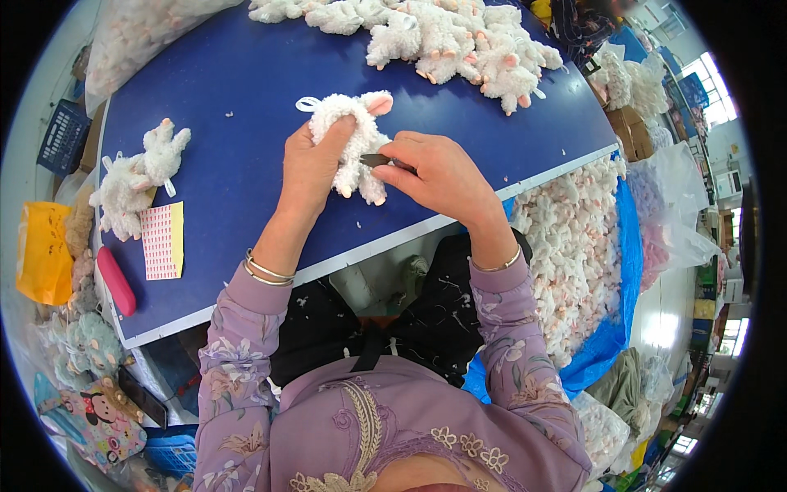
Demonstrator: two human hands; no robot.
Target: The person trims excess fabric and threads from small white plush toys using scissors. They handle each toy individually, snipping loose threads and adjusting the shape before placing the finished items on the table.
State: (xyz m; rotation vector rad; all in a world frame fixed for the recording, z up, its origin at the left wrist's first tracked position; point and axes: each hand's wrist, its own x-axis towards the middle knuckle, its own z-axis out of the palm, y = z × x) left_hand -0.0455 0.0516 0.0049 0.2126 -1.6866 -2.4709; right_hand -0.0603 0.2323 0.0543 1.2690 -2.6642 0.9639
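Note:
A fluffy white plush lamb (352, 156) with a pink-lined ear and a white ribbon loop lies over the blue table in front of me. My left hand (316, 160) is closed on its left side, thumb pressed into the fleece. My right hand (434, 172) pinches a small dark pointed metal tool (376, 160), whose tip rests against the lamb's side. Fingers cover much of that tool, so its exact kind is unclear. Two more white plush toys (135, 180) lie at the table's left, beside a sheet of small red-marked stickers (162, 242).
A heap of white plush toys (443, 41) covers the table's far edge. A pink case (116, 281) sits at the left edge. To my right, a blue sack (630, 246) is full of white plush toys. A blue crate (63, 137) and a yellow bag (43, 254) stand left.

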